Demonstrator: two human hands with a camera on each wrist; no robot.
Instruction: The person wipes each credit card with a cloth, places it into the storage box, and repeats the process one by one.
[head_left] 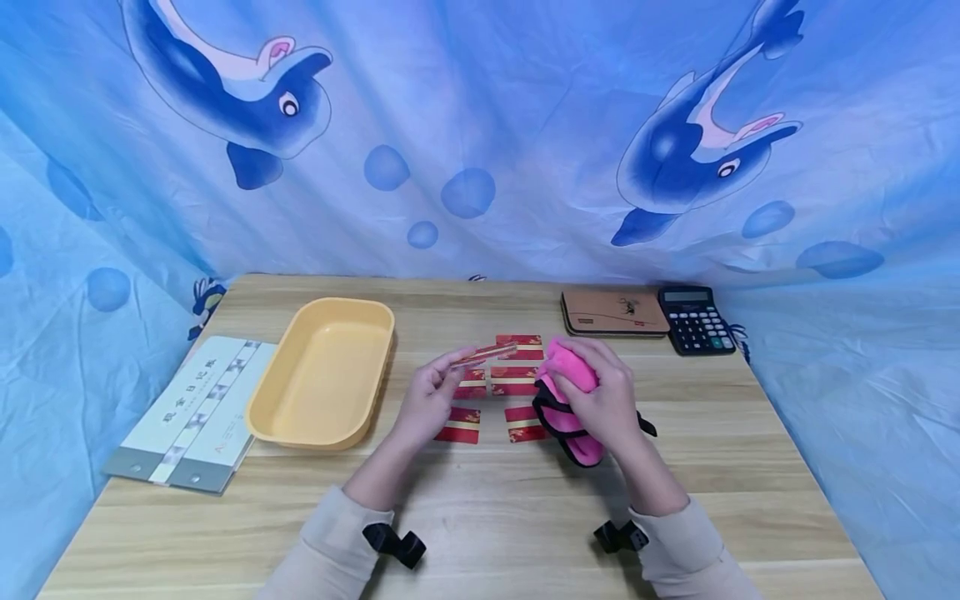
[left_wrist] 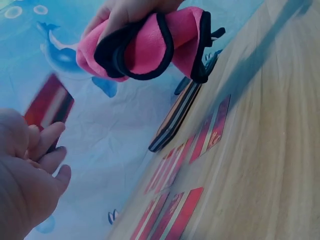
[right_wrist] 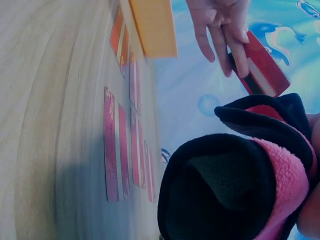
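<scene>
My left hand [head_left: 429, 400] pinches a red card [head_left: 487, 355] with a pale stripe and a dark band, raised over the table. In the left wrist view, thumb and fingers hold that card [left_wrist: 50, 102] by its lower end. To the right, my right hand [head_left: 609, 396] grips a bunched pink fleece cloth [head_left: 557, 360] with black edging. Its black inner side [right_wrist: 215, 195] shows in the right wrist view. Between and below the hands, several red cards with gold stripes, such as one card [head_left: 457, 426] near the front, lie flat on the wood.
Left of the hands stands a yellow plastic tray [head_left: 318, 383], beside a white-and-grey folder [head_left: 191, 417]. At the back right are a brown wallet [head_left: 613, 312] and a black calculator [head_left: 693, 321]. Behind the wooden table [head_left: 480, 517] hangs a blue dolphin curtain [head_left: 480, 108].
</scene>
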